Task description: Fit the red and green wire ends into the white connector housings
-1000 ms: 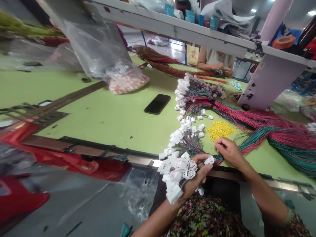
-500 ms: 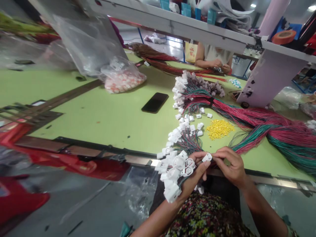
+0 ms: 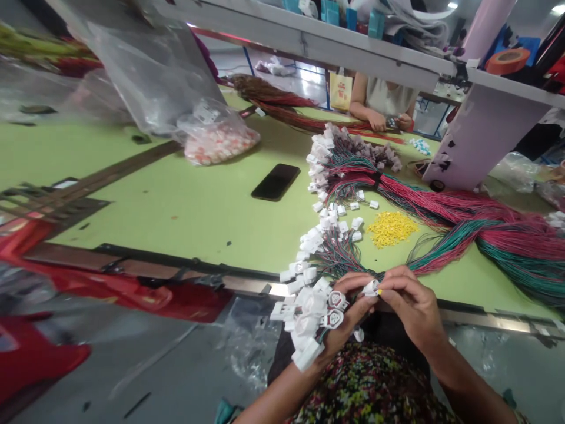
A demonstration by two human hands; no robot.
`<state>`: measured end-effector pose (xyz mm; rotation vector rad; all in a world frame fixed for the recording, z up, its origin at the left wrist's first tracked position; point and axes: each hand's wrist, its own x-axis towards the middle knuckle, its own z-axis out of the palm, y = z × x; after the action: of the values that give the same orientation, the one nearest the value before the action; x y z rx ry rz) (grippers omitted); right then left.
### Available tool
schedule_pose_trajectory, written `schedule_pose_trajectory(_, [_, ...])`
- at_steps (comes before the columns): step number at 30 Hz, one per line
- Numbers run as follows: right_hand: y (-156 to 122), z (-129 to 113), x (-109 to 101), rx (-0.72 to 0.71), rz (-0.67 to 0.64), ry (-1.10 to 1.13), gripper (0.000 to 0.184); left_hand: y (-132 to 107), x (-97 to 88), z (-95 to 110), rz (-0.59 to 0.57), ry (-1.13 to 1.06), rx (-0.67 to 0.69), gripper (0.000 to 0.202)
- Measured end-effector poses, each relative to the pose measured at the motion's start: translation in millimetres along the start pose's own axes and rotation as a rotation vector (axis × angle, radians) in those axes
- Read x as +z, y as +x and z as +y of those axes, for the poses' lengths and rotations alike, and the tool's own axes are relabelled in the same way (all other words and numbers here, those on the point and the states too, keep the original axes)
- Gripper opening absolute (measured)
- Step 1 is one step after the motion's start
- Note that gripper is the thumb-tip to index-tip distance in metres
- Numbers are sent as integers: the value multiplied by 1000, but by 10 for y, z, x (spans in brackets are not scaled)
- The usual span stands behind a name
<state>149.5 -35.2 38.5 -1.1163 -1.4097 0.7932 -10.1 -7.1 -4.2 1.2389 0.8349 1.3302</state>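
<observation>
My left hand pinches a white connector housing between thumb and fingers at the table's front edge. Several more white connectors on wires rest over that hand and wrist. Close against the held connector, my right hand grips a tiny yellow piece at its fingertips. Whether the piece touches the inside of the housing I cannot tell. Beyond my hands, a pile of yellow pieces lies on the green table, beside wires ending in white connectors.
Long pink and green wire bundles run to the right. A black phone lies mid-table, with a bag of orange-and-white parts behind it. A shelf post stands at the right. Across the table sits another person.
My right hand has turned slightly, and the yellow piece now shows at its fingertips by the connector. The held connector has tilted and dropped a little. The connectors over my left wrist have shifted.
</observation>
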Motion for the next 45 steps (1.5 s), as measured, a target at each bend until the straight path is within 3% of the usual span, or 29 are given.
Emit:
schedule_pose_trajectory(11, [-40,28,27,46,38,6,10,-11,0,-43,-18,53,93,24])
schedule_pose_trajectory(21, [-24,78,113,307,86,307,22,-31,-3,-56,-27,118,133,26])
schedule_pose_trajectory(31, [-60,98,111,266,87,347,15,-23,2,-56,-26,160,190,23])
schedule_pose_trajectory(40, [3,32,41,166,31,240,5,-59,-15,-79,-13,191,136,24])
schedule_pose_trajectory(45, [-12,58,57,189,103,280,3,-45,5,-17,-47,157,103,21])
